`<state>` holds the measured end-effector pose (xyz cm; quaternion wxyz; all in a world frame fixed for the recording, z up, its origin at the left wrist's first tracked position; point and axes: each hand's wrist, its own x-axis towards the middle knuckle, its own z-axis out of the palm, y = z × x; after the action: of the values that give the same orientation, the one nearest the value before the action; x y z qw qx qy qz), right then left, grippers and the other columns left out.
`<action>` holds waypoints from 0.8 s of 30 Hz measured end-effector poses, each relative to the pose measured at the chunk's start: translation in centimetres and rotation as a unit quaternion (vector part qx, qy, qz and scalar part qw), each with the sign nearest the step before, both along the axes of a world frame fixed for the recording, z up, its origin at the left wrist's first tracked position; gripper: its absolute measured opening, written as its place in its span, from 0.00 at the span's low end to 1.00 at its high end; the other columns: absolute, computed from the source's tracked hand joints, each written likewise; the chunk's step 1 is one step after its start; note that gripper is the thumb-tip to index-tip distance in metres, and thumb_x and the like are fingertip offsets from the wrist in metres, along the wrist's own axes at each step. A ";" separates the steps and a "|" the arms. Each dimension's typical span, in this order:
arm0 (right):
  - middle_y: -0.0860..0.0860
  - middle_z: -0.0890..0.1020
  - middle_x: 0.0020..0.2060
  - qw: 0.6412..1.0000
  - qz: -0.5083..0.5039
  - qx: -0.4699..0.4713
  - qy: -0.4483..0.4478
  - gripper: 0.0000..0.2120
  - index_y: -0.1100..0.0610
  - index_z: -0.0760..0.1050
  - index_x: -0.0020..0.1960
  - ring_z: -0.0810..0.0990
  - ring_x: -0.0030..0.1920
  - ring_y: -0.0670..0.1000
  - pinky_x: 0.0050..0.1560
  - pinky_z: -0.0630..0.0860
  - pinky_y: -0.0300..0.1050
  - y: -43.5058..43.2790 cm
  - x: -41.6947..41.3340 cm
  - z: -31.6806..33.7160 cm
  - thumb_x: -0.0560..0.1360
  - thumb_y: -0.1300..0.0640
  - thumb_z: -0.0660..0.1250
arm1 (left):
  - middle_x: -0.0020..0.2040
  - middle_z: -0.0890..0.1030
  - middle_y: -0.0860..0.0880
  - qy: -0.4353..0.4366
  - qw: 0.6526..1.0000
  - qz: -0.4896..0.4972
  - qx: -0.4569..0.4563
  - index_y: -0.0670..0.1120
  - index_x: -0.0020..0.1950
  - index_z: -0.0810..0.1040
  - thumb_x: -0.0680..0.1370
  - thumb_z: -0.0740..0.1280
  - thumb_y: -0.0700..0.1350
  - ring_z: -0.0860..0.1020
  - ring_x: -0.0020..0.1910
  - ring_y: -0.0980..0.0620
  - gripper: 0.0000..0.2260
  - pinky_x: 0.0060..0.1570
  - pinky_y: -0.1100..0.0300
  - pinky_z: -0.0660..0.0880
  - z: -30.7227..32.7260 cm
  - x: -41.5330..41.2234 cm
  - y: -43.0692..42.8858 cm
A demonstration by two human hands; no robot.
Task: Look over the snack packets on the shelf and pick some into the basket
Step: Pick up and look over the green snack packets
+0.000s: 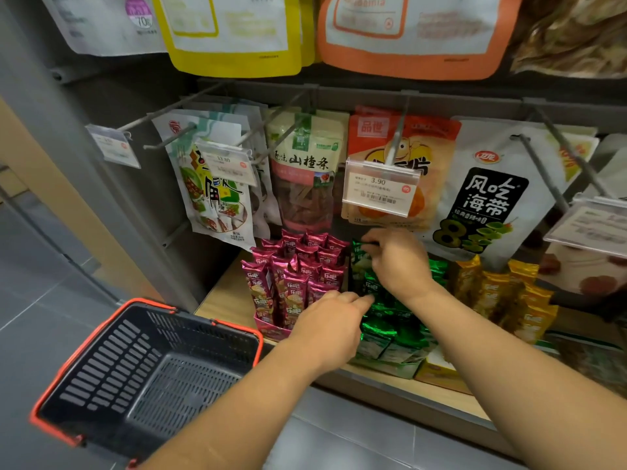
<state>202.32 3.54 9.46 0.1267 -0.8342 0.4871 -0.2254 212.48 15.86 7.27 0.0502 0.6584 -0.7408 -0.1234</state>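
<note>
Black plastic basket (112,354) with a red rim nearest, low at the left, just beside the near edge of the wooden shelf (220,300). Beyond it, left hand (330,320) stretched over the shelf edge, fingertips touching the green packets (390,334) standing in their display box; cannot tell whether anything is gripped there. A little farther and to the right, right hand (397,262) curled, thumb and forefinger pinching the top of the rearmost green packet (358,254) in the same box. Magenta packets (298,276) just left of the green row, golden packets (509,293) to its right. Farthest, hanging on pegs: hawthorn-strip bag (305,171), price tag (380,188) reading 3.90, white seaweed bag (492,198).
</note>
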 end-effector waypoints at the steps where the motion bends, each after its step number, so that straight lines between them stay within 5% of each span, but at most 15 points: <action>1: 0.53 0.84 0.51 0.998 -0.002 -0.041 -0.039 0.10 0.56 0.82 0.56 0.81 0.53 0.56 0.50 0.76 0.45 0.9 -0.8 0.7 0.76 0.62 0.68 | 0.71 0.70 0.48 0.022 1.000 0.006 -0.009 0.49 0.77 0.61 0.79 0.58 0.39 0.68 0.67 0.45 0.26 0.65 0.47 0.69 0.1 0.0 0.1; 7: 0.59 0.83 0.46 0.955 0.053 -0.240 -0.168 0.05 0.66 0.81 0.48 0.83 0.46 0.59 0.48 0.81 0.52 7.1 -6.2 4.6 0.75 0.67 0.67 | 0.55 0.82 0.51 0.116 0.975 0.115 -0.151 0.50 0.57 0.82 0.76 0.62 0.39 0.79 0.53 0.51 0.15 0.57 0.55 0.76 2.5 0.9 0.5; 11: 0.61 0.83 0.46 0.933 0.070 -0.299 -0.189 0.08 0.67 0.80 0.48 0.82 0.49 0.57 0.56 0.78 0.46 10.5 -9.3 7.3 0.76 0.66 0.63 | 0.39 0.81 0.61 0.263 0.925 0.180 -0.207 0.57 0.40 0.82 0.74 0.64 0.36 0.76 0.36 0.67 0.15 0.39 0.76 0.68 6.0 1.2 1.4; 13: 0.58 0.82 0.45 0.928 0.069 -0.296 -0.214 0.06 0.66 0.80 0.48 0.80 0.50 0.52 0.57 0.75 0.38 12.2 -10.2 8.4 0.74 0.69 0.65 | 0.43 0.81 0.61 0.333 0.913 0.144 -0.184 0.59 0.43 0.80 0.73 0.67 0.34 0.77 0.40 0.68 0.17 0.42 0.77 0.69 8.0 1.1 2.3; 18: 0.44 0.82 0.38 0.932 0.056 -0.049 -0.354 0.11 0.50 0.78 0.44 0.79 0.41 0.39 0.43 0.73 0.28 14.8 -10.8 10.6 0.74 0.66 0.69 | 0.62 0.80 0.48 0.497 0.866 -0.037 0.036 0.53 0.69 0.73 0.75 0.71 0.40 0.77 0.62 0.54 0.23 0.61 0.61 0.75 12.0 -0.1 5.7; 22: 0.46 0.85 0.41 0.865 0.081 0.152 -0.471 0.11 0.50 0.79 0.50 0.82 0.42 0.42 0.41 0.77 0.34 15.7 -10.3 10.8 0.76 0.66 0.67 | 0.57 0.80 0.34 0.578 0.814 -0.032 0.057 0.43 0.67 0.74 0.72 0.71 0.40 0.80 0.57 0.41 0.23 0.58 0.47 0.76 12.9 -2.0 6.9; 24: 0.51 0.83 0.48 0.845 0.058 0.229 -0.481 0.17 0.48 0.74 0.60 0.84 0.46 0.48 0.43 0.81 0.41 16.0 -10.3 10.4 0.73 0.56 0.71 | 0.55 0.81 0.35 0.594 0.803 -0.016 0.051 0.44 0.64 0.75 0.72 0.73 0.40 0.81 0.54 0.40 0.21 0.56 0.44 0.76 12.9 -2.5 7.0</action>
<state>192.05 19.54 19.87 0.5448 -0.5952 0.3540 -0.4729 210.02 22.82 20.16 0.4447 0.4465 -0.5690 -0.5282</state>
